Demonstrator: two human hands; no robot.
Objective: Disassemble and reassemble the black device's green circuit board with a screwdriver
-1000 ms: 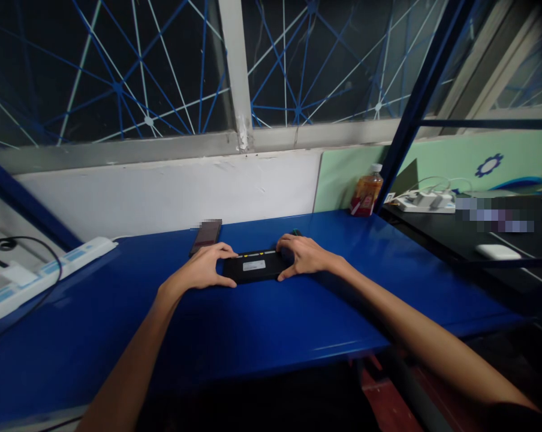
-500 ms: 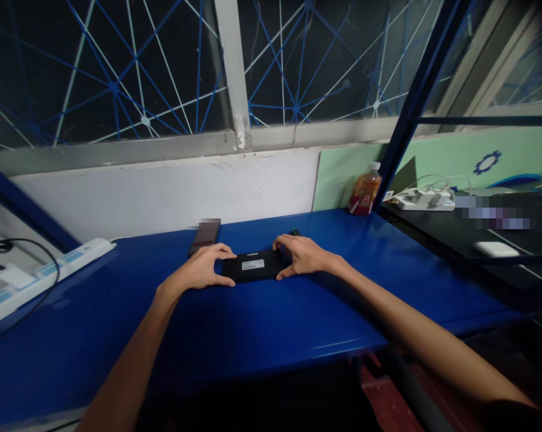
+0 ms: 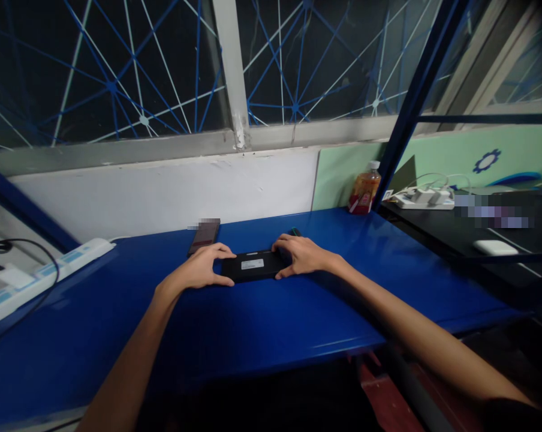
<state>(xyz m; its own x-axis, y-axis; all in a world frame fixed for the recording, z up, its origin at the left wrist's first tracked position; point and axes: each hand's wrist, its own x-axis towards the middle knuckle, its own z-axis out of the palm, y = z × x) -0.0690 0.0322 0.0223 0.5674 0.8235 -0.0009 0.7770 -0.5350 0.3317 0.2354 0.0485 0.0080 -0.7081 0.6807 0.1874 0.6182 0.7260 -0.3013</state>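
A flat black box (image 3: 235,270) with a white label lies on the blue table (image 3: 262,324). My left hand (image 3: 204,267) grips its left end, thumb at the near edge and fingers at the far edge. At the right end my right hand (image 3: 300,255) holds it the same way, with the palm side hidden from me. Just behind my left hand lies a dark, phone-like slab (image 3: 204,237). A small dark object with a green mark (image 3: 295,231) shows behind my right hand, partly covered by it.
On the left sits a white power strip (image 3: 80,257) with a plug and a black cable. A drink bottle (image 3: 364,189) stands at the back right by a blue post (image 3: 417,90). Beyond it, a black table (image 3: 437,231) bears another power strip (image 3: 426,201) and a white case (image 3: 496,248).
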